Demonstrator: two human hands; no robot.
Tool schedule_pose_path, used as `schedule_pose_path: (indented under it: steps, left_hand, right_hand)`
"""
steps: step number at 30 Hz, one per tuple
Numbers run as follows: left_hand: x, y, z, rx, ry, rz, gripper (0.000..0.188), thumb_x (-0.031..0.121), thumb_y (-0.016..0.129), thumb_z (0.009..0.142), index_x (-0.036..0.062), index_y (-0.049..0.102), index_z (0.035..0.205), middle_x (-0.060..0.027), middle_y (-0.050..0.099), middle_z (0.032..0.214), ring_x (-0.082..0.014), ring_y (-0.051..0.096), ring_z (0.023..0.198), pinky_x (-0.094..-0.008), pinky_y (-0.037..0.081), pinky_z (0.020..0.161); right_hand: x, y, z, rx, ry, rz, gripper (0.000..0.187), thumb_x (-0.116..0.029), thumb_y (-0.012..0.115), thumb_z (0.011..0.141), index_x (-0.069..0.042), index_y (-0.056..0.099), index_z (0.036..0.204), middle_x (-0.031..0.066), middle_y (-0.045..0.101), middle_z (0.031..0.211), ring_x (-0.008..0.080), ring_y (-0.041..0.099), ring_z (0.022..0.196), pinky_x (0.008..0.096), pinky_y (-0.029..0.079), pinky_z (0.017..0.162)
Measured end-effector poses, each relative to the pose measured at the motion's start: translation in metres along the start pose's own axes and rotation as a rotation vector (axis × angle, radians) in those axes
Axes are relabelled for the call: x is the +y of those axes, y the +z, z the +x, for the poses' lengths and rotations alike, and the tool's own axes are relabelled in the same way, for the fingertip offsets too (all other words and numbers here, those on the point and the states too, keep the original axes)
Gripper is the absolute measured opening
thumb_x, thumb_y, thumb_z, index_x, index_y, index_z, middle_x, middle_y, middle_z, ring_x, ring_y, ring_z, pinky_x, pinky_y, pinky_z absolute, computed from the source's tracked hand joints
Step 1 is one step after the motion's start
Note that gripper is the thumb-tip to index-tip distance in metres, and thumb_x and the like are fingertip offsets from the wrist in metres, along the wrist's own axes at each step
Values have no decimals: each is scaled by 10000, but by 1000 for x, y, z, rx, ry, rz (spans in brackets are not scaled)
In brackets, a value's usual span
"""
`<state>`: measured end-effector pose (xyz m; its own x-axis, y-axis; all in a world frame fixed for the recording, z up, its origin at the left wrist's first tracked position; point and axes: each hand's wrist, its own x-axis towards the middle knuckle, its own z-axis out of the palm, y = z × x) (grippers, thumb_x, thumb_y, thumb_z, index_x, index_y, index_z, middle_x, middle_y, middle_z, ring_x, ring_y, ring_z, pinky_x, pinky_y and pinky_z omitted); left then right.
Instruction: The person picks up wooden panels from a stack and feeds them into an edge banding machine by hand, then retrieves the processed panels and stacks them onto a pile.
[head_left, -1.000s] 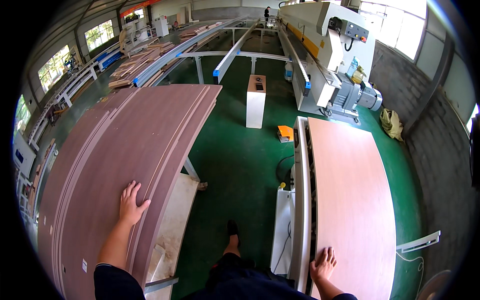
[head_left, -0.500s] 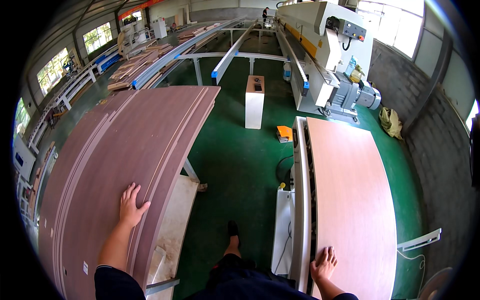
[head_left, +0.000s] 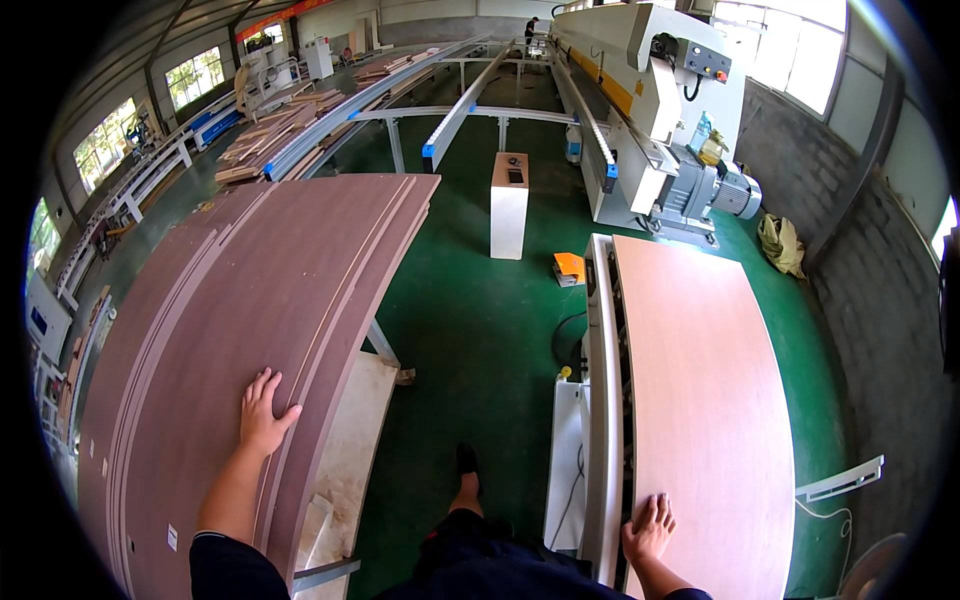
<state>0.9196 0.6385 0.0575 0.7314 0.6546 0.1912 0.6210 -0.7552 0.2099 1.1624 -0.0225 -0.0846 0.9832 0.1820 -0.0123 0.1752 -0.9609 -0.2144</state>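
Note:
My left hand (head_left: 264, 415) lies on a stack of brown wood-grain panels (head_left: 240, 300) at the left, its fingers stretched out and the thumb apart. Strips and edges of several panels show along both sides of the stack. On the right, a light pinkish wood-grain panel (head_left: 710, 380) rests on a machine table with a pale metal rail (head_left: 603, 400) along its left side. My right hand (head_left: 650, 528) presses on the near left part of that panel, fingers spread. Neither hand holds anything.
Between the stacks runs a green floor (head_left: 450, 350). Ahead stand a white pedestal (head_left: 509, 210) with small dark items on top, an orange foot pedal (head_left: 569, 268) and long roller rails (head_left: 465, 110). A large machine (head_left: 640, 100) with a motor (head_left: 735, 190) fills the far right. A person (head_left: 531, 28) stands far back.

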Motion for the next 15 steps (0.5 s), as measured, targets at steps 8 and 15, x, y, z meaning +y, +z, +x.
schedule_pose_path:
  steps: [8, 15]
  left_hand:
    - [0, 0, 0, 7, 3, 4, 746, 404, 734, 821, 93, 454, 1439, -142, 376, 1547, -355, 346, 1407, -481, 260, 1166]
    - [-3, 2, 0, 17, 20, -11, 746, 419, 729, 822, 97, 456, 1437, -145, 380, 1546, -359, 346, 1408, -485, 262, 1163]
  right_hand:
    - [0, -1, 0, -12, -1, 0, 768, -291, 601, 743, -26, 403, 1436, 227, 341, 1532, 388, 273, 1442, 508, 182, 1180]
    - [1, 0, 0, -17, 1, -10, 773, -293, 599, 747, -30, 395, 1445, 227, 334, 1537, 386, 269, 1446, 506, 182, 1180]
